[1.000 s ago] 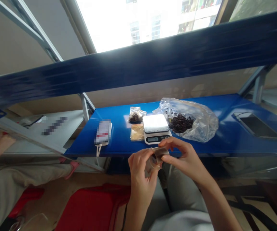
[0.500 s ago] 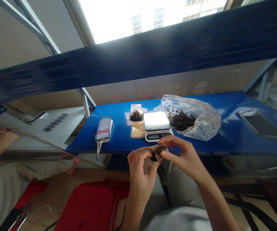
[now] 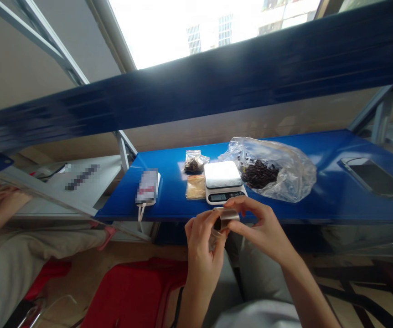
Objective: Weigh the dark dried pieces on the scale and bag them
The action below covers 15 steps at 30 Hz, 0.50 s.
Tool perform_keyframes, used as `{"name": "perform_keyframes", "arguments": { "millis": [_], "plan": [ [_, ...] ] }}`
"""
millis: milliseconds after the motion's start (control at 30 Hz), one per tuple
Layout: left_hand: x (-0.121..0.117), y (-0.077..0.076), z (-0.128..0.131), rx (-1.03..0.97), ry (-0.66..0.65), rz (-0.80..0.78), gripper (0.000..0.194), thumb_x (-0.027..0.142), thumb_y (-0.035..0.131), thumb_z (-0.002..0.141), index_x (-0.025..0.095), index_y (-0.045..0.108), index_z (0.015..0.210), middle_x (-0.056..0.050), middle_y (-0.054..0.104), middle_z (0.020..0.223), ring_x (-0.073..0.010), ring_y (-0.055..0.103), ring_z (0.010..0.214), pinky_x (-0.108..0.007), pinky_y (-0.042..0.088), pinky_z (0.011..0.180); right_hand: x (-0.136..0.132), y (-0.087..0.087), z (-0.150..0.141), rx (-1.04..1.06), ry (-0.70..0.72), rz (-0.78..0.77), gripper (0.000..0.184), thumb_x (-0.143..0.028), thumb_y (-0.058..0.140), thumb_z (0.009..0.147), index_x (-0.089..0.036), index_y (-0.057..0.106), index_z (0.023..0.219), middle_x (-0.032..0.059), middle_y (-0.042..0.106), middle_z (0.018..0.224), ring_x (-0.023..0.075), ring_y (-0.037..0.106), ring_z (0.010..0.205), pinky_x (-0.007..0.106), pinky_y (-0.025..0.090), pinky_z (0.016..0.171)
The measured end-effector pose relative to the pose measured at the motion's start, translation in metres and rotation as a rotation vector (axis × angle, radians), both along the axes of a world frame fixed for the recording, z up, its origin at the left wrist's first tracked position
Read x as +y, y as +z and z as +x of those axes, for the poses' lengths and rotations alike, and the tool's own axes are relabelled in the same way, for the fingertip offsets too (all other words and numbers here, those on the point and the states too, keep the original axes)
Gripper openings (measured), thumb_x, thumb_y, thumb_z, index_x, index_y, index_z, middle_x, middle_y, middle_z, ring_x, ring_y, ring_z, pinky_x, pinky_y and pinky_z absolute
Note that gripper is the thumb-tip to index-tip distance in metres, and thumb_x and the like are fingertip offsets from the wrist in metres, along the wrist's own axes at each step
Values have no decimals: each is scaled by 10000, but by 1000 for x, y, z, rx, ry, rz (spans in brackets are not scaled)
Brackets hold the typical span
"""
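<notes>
Between my left hand (image 3: 203, 250) and my right hand (image 3: 263, 230) I pinch a small translucent pouch (image 3: 225, 217), curled into a tube with dark contents at its opening. Both hands grip it just below the shelf's front edge. Beyond them, a digital kitchen scale (image 3: 223, 182) stands on the blue shelf (image 3: 169, 202). A large clear plastic bag of dark dried pieces (image 3: 275, 175) lies to its right. Left of the scale are a small zip bag of dark pieces (image 3: 193, 163) and a flat tan packet (image 3: 195, 187).
A packet with a blurred label (image 3: 147, 187) and a white cord lies on the shelf, with a phone (image 3: 376, 177) at the right. A blue crossbeam (image 3: 196, 93) runs overhead. Another person's hand (image 3: 3, 200) and grey-clad leg show far left. Red cloth (image 3: 131, 291) lies below.
The pouch has rolled in my fingers, and its dark opening now faces my left hand. Both hands have shifted only slightly, and the view has moved a little.
</notes>
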State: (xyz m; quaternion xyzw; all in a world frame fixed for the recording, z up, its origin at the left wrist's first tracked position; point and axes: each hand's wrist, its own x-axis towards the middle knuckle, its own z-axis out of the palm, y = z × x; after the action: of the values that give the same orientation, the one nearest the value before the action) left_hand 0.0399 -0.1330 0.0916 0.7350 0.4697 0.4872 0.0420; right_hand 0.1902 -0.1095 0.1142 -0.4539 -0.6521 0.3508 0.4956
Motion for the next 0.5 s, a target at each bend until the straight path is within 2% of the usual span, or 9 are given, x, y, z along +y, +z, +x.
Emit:
{"name": "perform_keyframes", "arguments": {
  "millis": [167, 500],
  "plan": [
    [0, 0, -5, -3, 71, 41, 230, 153, 545, 816, 219, 568, 1035, -76, 667, 953, -197, 615, 900, -339, 469, 786, 0, 0, -4, -53, 87, -16, 384, -415, 715, 679, -215, 669, 1004, 55, 679, 856, 177, 582, 707, 270, 464, 564],
    [-2, 3, -2, -13, 73, 50, 167, 202, 582, 805, 209, 559, 971, -71, 668, 913, -190, 621, 868, -317, 470, 757, 0, 1, 0, -39, 55, 28, 393, -456, 690, 700, -220, 673, 1014, 49, 679, 855, 169, 561, 687, 274, 463, 594]
  ]
}}
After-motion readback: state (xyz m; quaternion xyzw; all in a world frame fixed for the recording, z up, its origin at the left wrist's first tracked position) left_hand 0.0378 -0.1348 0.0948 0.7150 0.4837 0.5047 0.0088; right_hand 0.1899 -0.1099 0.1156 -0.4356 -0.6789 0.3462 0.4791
